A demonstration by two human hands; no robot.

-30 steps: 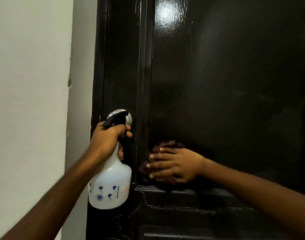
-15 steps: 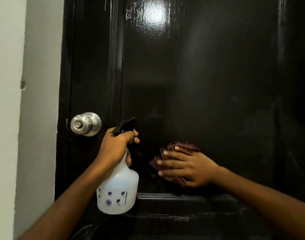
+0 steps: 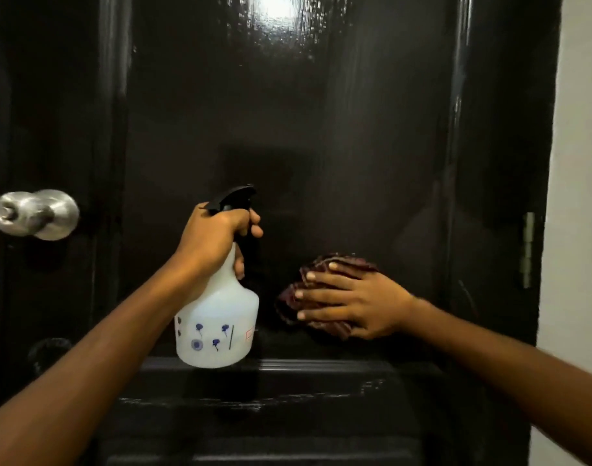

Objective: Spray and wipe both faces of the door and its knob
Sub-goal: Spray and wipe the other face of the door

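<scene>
Glossy black paint fills nearly the whole frame: the door [image 3: 321, 112] stands shut-looking and close, with a strip of pale wall [image 3: 577, 163] and a hinge [image 3: 527, 250] at the right edge and the steel knob [image 3: 35, 214] at the far left, well apart from both hands. Centre frame, the left hand [image 3: 213, 240] is curled round the neck of a white spray bottle [image 3: 217, 324], one finger hooked by the trigger, nozzle aimed at the panel. Just right of it, the right hand [image 3: 351, 302] lies flat with its fingers spread, pressing a bunched dark red cloth [image 3: 351, 258] against the lower part of the panel, above the moulding ledge. The cloth is only pressed, not gripped, so a fast stroke or a lighter push could probably let it slide out and drop. A squeeze now would likely wet the area beside the wiping fingers, and on paint this slick the liquid may run down and pool on the ledge. The bottle hangs from its neck alone; damp fingers could lose it. The knob looks likely to be skipped, being so far off to the side
</scene>
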